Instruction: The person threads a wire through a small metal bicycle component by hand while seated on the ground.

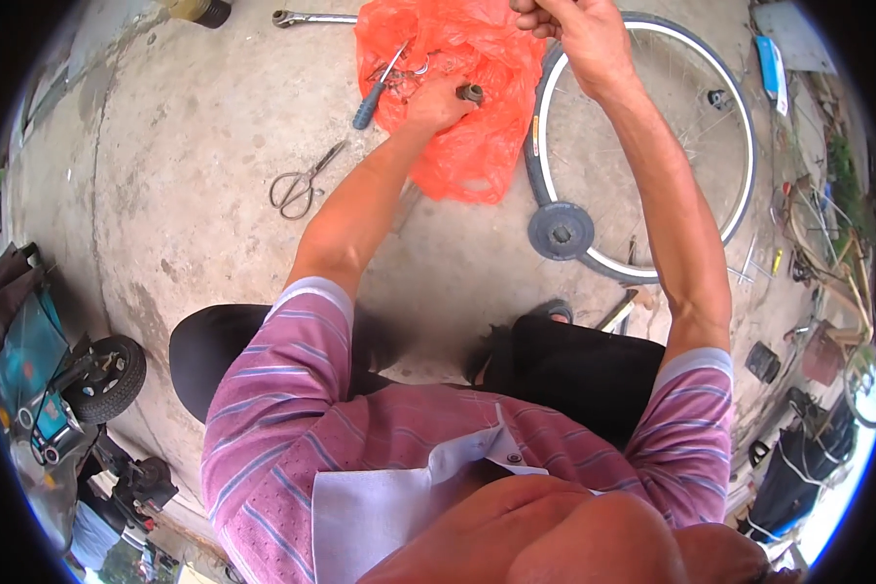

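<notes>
On my feed, stained concrete (pixel 190 136) spreads wide left of the scissors (pixel 303 184), while the right hand (pixel 591 44) sits at the upper edge, fingers bent, and I cannot tell whether they pinch anything. The left hand (pixel 438 102) curls its fingers round a hollow metal cylinder (pixel 470 93) over a crinkled red plastic bag (pixel 467 167) beside the spoked bicycle wheel (pixel 545 127).

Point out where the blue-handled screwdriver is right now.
In the head view, the screwdriver lies left of the left hand, at the left edge of the red plastic bag, above the scissors.
</notes>
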Tool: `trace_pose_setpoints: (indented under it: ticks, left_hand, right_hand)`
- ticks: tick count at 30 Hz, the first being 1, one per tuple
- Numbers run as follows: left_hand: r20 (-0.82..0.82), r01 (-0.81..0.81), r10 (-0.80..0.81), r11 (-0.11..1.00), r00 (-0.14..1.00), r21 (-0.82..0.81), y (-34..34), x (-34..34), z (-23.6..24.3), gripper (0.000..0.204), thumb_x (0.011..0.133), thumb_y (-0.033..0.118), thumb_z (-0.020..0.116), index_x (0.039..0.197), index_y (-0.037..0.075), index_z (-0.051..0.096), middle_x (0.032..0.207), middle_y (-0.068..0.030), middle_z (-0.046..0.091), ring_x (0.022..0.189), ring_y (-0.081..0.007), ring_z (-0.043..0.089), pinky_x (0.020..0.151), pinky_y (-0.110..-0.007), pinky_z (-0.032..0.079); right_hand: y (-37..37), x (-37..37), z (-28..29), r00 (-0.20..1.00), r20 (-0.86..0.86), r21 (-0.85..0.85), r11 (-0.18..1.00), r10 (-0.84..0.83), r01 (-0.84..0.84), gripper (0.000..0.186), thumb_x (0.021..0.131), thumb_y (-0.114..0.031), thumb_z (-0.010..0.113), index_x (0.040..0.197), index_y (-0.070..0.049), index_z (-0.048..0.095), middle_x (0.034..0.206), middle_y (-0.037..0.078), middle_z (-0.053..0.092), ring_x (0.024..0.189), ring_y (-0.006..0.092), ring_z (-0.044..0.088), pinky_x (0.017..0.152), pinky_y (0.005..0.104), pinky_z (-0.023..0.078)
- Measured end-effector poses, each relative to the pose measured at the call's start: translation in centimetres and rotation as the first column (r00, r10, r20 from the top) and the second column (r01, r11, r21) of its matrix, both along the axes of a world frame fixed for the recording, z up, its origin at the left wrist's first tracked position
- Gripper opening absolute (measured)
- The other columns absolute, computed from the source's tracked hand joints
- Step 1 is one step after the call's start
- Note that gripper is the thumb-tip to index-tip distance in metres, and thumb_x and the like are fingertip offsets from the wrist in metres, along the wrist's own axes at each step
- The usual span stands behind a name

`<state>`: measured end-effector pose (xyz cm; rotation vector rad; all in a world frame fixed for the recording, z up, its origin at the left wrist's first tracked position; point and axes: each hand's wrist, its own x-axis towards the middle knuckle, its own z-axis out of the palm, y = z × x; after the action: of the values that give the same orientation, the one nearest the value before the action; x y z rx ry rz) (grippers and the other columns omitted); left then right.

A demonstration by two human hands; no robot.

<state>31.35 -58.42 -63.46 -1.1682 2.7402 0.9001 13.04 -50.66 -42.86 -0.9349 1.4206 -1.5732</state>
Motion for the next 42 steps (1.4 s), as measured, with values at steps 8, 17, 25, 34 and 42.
trace_pose_setpoints:
  ticks: [8, 17, 25, 34, 42]
  left_hand:
    - [-0.472, 0.181, 0.308, 0.649, 0.826, 0.739, -1.1, -1.0, 15.1, 0.036, 0.092, 0.011, 0.067, 0.125, 0.002, 0.055, 0.105, -0.0074, 0.068, 0.084, -0.0127, 0.066, 0.077, -0.027, 0.054]
    - [-0.538, 0.374, 0.142, 0.575, 0.831, 0.728, -0.1, 2.6, 33.3, 0.053, 0.090, 0.012, 0.070, 0.136, 0.002, 0.046, 0.108, -0.0100, 0.067, 0.086, -0.0147, 0.067, 0.078, -0.029, 0.056]
    - [-0.592, 0.437, 0.246, 0.474, 0.768, 0.764, 3.9, 5.2, 36.4, 0.041, 0.089, 0.015, 0.070, 0.124, 0.002, 0.054, 0.096, -0.0039, 0.061, 0.075, -0.0121, 0.063, 0.071, -0.026, 0.055]
    - [-0.651, 0.441, 0.204, 0.587, 0.731, 0.679, 2.6, 7.1, 37.1, 0.037, 0.090, 0.019, 0.070, 0.119, 0.000, 0.056, 0.080, -0.0024, 0.064, 0.067, -0.0114, 0.063, 0.063, -0.025, 0.053]
    - [-0.671, 0.172, -0.022, 0.972, 0.741, 0.157, 2.7, 8.6, 40.2, 0.042, 0.078, 0.013, 0.081, 0.108, -0.004, 0.059, 0.075, -0.0027, 0.065, 0.066, -0.0052, 0.059, 0.059, -0.021, 0.047]
  right_hand:
    - [2.7, -2.9, 3.4, 0.999, -0.009, 0.027, 0.998, -0.053, 0.053, 0.020, 0.100, -0.019, 0.057, 0.110, -0.003, 0.064, 0.088, 0.005, 0.068, 0.076, 0.0126, 0.064, 0.067, 0.0256, 0.052]
    - [4.7, -1.2, 11.1, 0.998, 0.060, -0.200, 0.980, 0.014, -0.002, 0.026, 0.103, -0.023, 0.052, 0.112, -0.001, 0.060, 0.092, 0.006, 0.066, 0.080, 0.0139, 0.063, 0.072, 0.0273, 0.049]
    - [8.3, 3.2, 15.8, 0.982, 0.096, -0.242, 0.960, 0.166, -0.138, 0.023, 0.103, -0.025, 0.050, 0.108, -0.003, 0.056, 0.092, 0.007, 0.062, 0.078, 0.0148, 0.059, 0.071, 0.0286, 0.047]
    - [7.6, 2.7, 16.7, 0.989, 0.090, -0.284, 0.955, 0.120, -0.090, 0.027, 0.103, -0.023, 0.051, 0.116, 0.000, 0.056, 0.094, 0.007, 0.063, 0.079, 0.0138, 0.060, 0.069, 0.0274, 0.046]
    - [5.9, 6.9, 17.6, 0.972, 0.094, 0.014, 0.976, 0.216, -0.218, 0.039, 0.099, -0.034, 0.057, 0.118, -0.001, 0.063, 0.101, 0.010, 0.069, 0.085, 0.0149, 0.067, 0.072, 0.0264, 0.052]
